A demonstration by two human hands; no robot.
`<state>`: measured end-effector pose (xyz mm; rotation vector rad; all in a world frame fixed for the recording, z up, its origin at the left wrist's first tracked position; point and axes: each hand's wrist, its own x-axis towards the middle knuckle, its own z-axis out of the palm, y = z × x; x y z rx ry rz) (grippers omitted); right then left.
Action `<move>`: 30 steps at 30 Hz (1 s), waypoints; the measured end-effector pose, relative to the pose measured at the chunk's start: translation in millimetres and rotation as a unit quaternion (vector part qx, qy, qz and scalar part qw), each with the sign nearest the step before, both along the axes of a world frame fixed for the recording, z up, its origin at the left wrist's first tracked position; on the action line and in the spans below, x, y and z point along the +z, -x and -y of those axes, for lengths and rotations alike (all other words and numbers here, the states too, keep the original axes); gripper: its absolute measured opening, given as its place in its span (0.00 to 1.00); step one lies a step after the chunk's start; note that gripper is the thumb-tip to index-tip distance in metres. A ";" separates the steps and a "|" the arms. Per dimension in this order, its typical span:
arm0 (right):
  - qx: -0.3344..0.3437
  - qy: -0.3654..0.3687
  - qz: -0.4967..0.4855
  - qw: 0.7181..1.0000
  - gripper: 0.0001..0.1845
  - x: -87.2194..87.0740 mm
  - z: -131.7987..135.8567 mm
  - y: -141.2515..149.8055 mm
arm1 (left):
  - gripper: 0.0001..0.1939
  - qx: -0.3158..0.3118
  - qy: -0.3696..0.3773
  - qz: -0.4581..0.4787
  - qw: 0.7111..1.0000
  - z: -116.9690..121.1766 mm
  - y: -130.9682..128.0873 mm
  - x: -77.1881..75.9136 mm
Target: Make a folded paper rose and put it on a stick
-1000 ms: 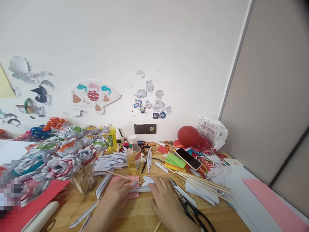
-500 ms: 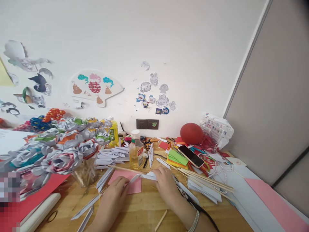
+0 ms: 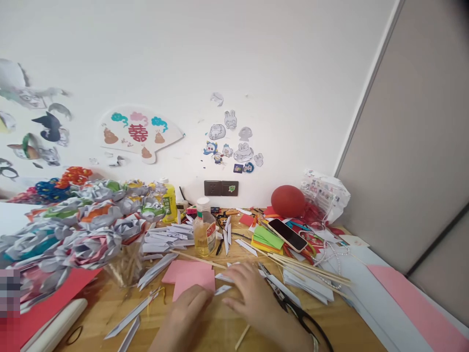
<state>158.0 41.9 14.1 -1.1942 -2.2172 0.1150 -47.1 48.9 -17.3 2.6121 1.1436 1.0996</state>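
1. On the wooden counter [image 3: 216,330], seen in the head view, the person's two hands stand near the front, side by side and apart, with bare wood between the wrists.
2. The left hand [image 3: 188,310] lies at the near edge of the pink paper [image 3: 194,278], its fingers curled inward. Its grip is bent well round, but whether it has hold of anything cannot be told, since the back of the hand hides the inner side.
3. The right hand [image 3: 252,296] is slightly blurred. Its grip is part open, the thumb standing away from the fingers with a gap between.
4. A small white strip [image 3: 222,290] lies between the hands, just right of the left fingertips and beside the pink paper. A second white piece [image 3: 223,278] lies just behind it, close to the right fingers; whether they touch it cannot be told.
5. Black-handled scissors [image 3: 289,302] lie just right of the right hand, and a short stick [image 3: 242,337] lies on the wood below it.
6. Behind the hands stands a white-capped bottle [image 3: 204,237] of yellowish liquid. A heap of folded white strips [image 3: 166,240] lies to its left; a phone [image 3: 287,234] lies to its right, beside green paper [image 3: 268,236].
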 end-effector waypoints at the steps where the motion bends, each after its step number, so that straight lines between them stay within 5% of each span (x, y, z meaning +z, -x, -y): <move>1: 0.006 -0.012 0.025 1.000 0.13 -3.1 4.3 3.0 | 0.12 -0.021 0.000 -0.008 1.000 2.5 -2.5 -0.7; 2: 0.005 -0.030 0.051 0.998 0.04 -6.6 8.1 6.0 | 0.13 -0.034 0.010 -0.013 0.999 5.1 -5.2 -1.1; 9: 0.065 -0.060 0.093 0.992 0.05 -3.2 15.4 9.1 | 0.11 -0.028 0.217 0.001 0.976 15.0 -14.5 -1.8; 14: -0.189 0.028 0.063 0.980 0.15 -0.2 -6.0 -15.5 | 0.15 0.031 0.287 0.068 0.955 11.6 -14.4 5.6; 17: -0.232 0.065 0.113 0.964 0.09 -9.6 -17.5 -25.1 | 0.21 0.030 0.330 0.127 0.935 11.9 -18.8 9.8; 25: -0.249 0.044 0.061 0.966 0.08 -2.3 -10.3 -21.6 | 0.27 -0.011 0.475 0.318 0.820 10.8 -25.3 3.3; 30: -0.136 0.074 -0.093 0.984 0.10 -9.8 10.1 6.9 | 0.26 -0.019 0.470 0.390 0.792 8.6 -26.2 3.6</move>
